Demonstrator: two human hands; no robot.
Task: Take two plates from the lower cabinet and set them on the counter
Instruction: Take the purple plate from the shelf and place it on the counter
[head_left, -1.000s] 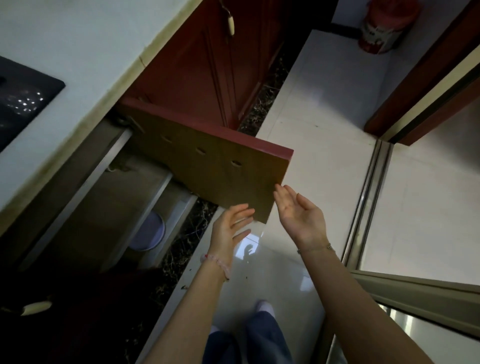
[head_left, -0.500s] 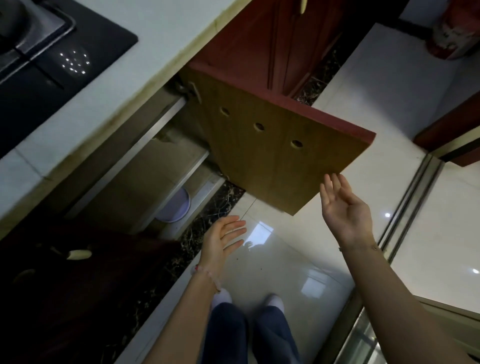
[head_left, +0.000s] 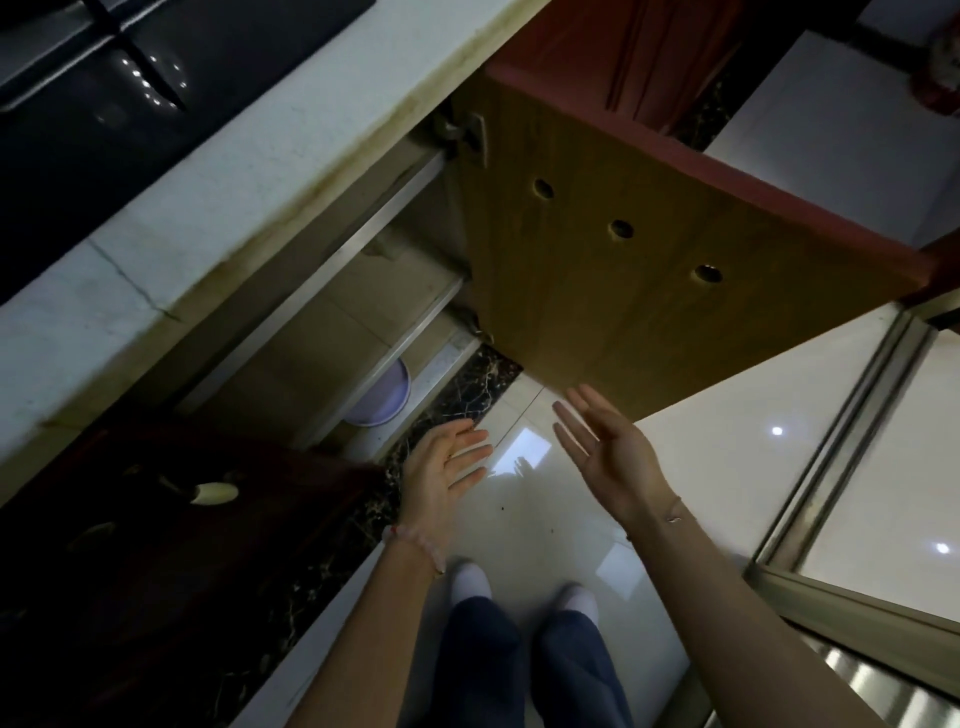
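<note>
A pale lilac plate (head_left: 383, 399) lies on the bottom shelf of the open lower cabinet, partly hidden under a metal shelf rail (head_left: 363, 327). Only one plate edge shows. The cabinet door (head_left: 649, 291) stands swung open, its wooden inside face towards me. My left hand (head_left: 441, 467) hovers open in front of the cabinet's floor edge, fingers pointing at the plate, not touching it. My right hand (head_left: 608, 452) is open, palm facing left, just below the door's lower corner. The white counter (head_left: 208, 197) runs above the cabinet.
A black glass hob (head_left: 130, 88) sits in the counter at the upper left. A closed dark red door with a cream handle (head_left: 214, 492) is at the left. Glossy white floor tiles (head_left: 727, 467) and a metal sliding-door track (head_left: 852, 415) lie to the right. My feet stand below.
My head has moved closer to the counter, so the cabinet looks bigger. My right hand has left the door's edge and dropped beside the left hand; both now face the cabinet opening.
</note>
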